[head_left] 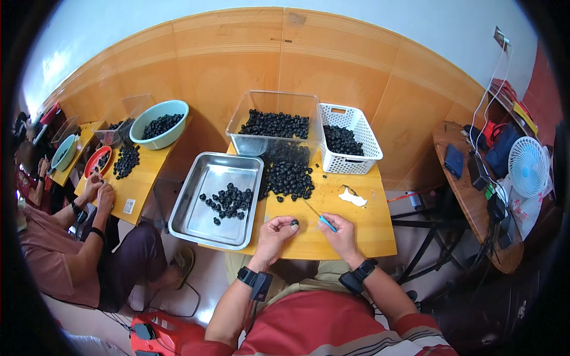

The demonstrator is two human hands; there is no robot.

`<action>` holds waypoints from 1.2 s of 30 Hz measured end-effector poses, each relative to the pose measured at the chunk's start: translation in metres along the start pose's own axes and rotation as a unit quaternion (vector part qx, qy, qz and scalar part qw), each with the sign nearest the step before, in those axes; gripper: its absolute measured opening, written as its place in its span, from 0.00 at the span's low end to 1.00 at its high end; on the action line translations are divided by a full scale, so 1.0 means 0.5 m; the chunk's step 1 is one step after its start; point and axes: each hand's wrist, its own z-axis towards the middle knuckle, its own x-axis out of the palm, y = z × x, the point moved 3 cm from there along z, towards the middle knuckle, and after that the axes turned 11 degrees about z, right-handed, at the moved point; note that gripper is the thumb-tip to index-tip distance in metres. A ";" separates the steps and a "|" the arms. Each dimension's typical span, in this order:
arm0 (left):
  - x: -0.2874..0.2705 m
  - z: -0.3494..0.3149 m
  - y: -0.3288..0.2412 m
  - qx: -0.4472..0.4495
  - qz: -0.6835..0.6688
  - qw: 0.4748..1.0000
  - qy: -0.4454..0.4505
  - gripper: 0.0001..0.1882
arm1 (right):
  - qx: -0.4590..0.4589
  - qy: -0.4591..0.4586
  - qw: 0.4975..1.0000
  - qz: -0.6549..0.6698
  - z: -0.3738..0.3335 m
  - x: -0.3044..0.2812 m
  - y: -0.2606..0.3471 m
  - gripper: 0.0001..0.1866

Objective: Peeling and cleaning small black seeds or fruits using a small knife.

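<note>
My left hand (275,238) pinches a small round black piece (294,223) between thumb and fingertips, above the front of the yellow table (362,228). To its right, my right hand (339,234) is closed round the blue handle of a thin-shafted tool (324,220) like a small screwdriver, its shaft pointing up and left. A loose pile of black pieces (289,178) lies just beyond both hands. At the left, a metal tray (189,202) holds more of these pieces (228,202). Their exact kind is too small to tell.
A clear plastic bin (236,126) and a white perforated basket (369,151), both with black pieces, stand at the back. A torn white scrap (354,197) lies at right. A co-worker (71,249) sits left by a green basin (155,142). A fan (528,165) stands on a side table (442,151).
</note>
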 end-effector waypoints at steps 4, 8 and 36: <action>-0.007 -0.004 0.013 0.002 0.007 1.000 0.015 0.11 | -0.098 0.036 0.983 -0.154 0.005 0.007 0.028 0.13; -0.006 0.008 0.013 0.004 0.016 0.999 0.032 0.11 | -0.123 0.048 0.972 -0.196 0.001 0.024 0.046 0.13; -0.020 0.008 0.006 -0.065 -0.078 0.993 0.067 0.09 | -0.111 0.038 0.961 -0.251 0.023 0.044 0.059 0.07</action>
